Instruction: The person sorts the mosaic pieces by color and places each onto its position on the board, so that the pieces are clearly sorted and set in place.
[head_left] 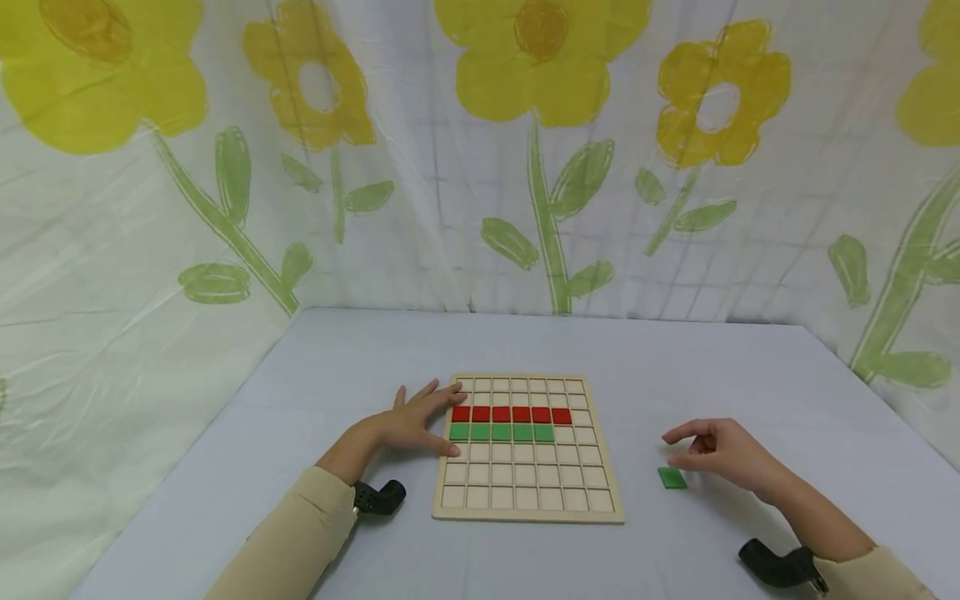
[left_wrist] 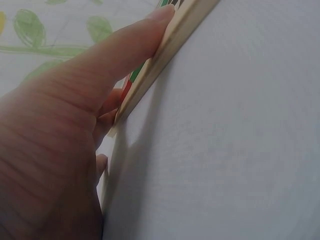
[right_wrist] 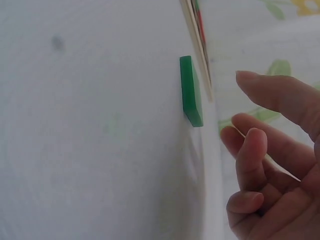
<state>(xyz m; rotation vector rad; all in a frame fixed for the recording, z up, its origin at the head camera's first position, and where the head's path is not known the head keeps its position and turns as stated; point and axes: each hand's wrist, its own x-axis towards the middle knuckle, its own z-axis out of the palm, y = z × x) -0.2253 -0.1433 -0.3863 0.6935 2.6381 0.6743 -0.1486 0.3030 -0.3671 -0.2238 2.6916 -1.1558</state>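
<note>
A wooden grid board [head_left: 528, 516] lies on the table, with a row of red square tiles [head_left: 512, 415] across it and a shorter row of green square tiles [head_left: 502, 432] just below. My left hand [head_left: 412, 422] rests at the board's left edge, thumb and fingers spread along the rim. In the left wrist view, the thumb [left_wrist: 132, 47] lies on the wooden rim. A loose green tile [head_left: 672, 477] lies flat on the table right of the board. Just above it hovers my right hand [head_left: 723, 454], thumb and index finger apart, other fingers loosely bent, holding nothing.
The table [head_left: 375, 350] has a pale cover. Behind it hangs a white curtain [head_left: 420, 208] printed with yellow flowers. Each wrist carries a small black camera, one on the left [head_left: 380, 497] and one on the right [head_left: 776, 564].
</note>
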